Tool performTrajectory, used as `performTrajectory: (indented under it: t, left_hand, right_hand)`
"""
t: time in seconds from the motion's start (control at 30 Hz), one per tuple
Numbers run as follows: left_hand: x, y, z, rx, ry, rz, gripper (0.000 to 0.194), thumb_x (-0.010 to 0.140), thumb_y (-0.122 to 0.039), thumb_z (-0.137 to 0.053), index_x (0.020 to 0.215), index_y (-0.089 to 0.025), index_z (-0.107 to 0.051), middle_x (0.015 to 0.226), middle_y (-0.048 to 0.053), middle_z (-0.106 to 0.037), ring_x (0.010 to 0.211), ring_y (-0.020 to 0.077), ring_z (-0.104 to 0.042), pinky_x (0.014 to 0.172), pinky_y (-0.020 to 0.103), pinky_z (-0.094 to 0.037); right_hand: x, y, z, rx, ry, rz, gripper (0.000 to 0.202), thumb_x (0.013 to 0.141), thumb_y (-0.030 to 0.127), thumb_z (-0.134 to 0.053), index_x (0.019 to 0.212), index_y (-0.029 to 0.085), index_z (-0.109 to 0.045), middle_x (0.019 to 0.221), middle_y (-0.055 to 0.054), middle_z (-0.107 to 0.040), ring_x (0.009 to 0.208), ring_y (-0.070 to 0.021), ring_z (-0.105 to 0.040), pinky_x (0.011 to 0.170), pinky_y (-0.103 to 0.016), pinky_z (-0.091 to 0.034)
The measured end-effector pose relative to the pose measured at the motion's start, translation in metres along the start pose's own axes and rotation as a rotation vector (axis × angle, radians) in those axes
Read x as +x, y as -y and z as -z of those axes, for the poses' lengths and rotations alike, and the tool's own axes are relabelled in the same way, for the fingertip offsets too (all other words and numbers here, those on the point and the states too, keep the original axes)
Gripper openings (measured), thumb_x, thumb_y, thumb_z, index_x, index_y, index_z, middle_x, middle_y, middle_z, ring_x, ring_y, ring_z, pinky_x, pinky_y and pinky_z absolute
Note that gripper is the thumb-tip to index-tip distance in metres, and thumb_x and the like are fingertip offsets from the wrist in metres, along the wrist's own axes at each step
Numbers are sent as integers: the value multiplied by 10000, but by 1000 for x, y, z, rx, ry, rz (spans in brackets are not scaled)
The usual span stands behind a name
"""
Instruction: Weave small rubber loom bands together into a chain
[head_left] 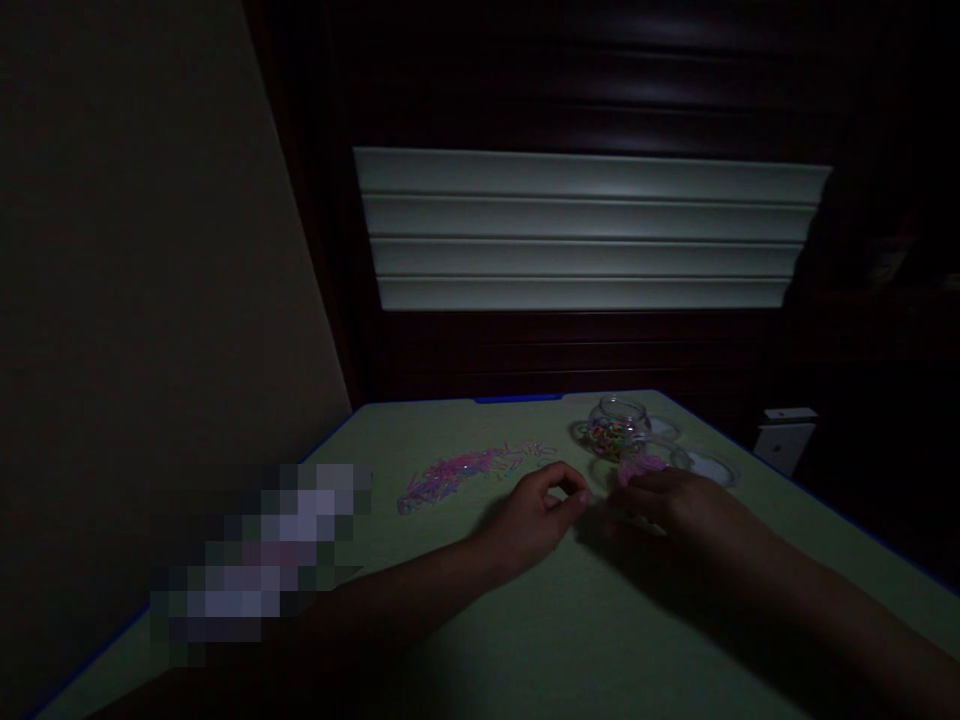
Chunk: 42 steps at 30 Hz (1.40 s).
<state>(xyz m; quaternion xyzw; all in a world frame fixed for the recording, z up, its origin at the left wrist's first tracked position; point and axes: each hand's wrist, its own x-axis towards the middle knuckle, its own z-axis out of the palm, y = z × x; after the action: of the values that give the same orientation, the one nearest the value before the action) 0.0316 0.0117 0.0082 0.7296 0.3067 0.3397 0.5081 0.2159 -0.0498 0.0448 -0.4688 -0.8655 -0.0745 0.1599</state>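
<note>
My left hand [544,510] is over the middle of the table, thumb and index finger pinched together; what they hold, if anything, is too small to name. Close on its right, my right hand [667,505] has its fingers bent, and what lies between them is hidden. Just behind my right hand is a clear jar [652,455] with pink pieces in it. Farther back stands another clear jar [616,430] with multicoloured pieces. A loose pile of thin pink and purple pieces [457,472] lies beyond my left hand.
Two round clear lids [711,468] lie right of the jars on the pale green table [525,640], which has a blue edge. A blurred, pixelated item [262,560] is at the left. A wall rises on the left, and a white box [784,445] stands beyond the right edge.
</note>
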Motion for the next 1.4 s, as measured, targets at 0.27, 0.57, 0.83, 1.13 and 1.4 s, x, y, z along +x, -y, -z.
performTrajectory:
  t: [0.27, 0.57, 0.83, 1.13, 1.4]
  left_hand:
    - [0, -2, -1, -31, 15, 4, 180, 797, -340, -536, 817, -163, -511, 535, -82, -391, 416, 40, -316, 425, 175, -226]
    - [-1, 0, 1, 4, 27, 34, 188, 797, -350, -534, 832, -168, -505, 509, -89, -377, 406, 46, -322, 414, 178, -221]
    - [-1, 2, 1, 29, 32, 36, 171, 812, -339, -516, 843, -172, -496, 515, -88, -375, 409, 48, -322, 414, 178, -219]
    - [-1, 7, 2, 80, 26, 14, 197, 820, -372, -501, 858, -179, -507, 522, -81, -383, 422, 53, -345, 411, 173, -225]
    - [-2, 5, 2, 91, 18, 5, 193, 809, -363, -513, 847, -175, -516, 612, -55, -443, 449, 49, -349, 424, 177, -233]
  right_hand:
    - [2, 0, 2, -22, 27, 2, 133, 785, 102, -483, 724, 176, -575, 702, -16, -595, 600, -113, -505, 541, -225, -290]
    - [1, -2, 0, -35, 5, -45, 171, 836, 131, -442, 780, 181, -596, 751, -38, -615, 662, -140, -543, 584, -237, -328]
    - [0, -5, -3, -23, -48, -38, 188, 846, 135, -433, 784, 173, -606, 748, -55, -617, 684, -155, -549, 613, -259, -349]
    - [1, -4, -3, -34, -61, -48, 182, 852, 161, -437, 794, 185, -608, 772, -54, -627, 689, -158, -560, 614, -261, -359]
    - [-1, -6, -5, -52, -67, -57, 200, 866, 181, -419, 840, 184, -617, 754, -55, -624, 675, -161, -558, 610, -266, -366]
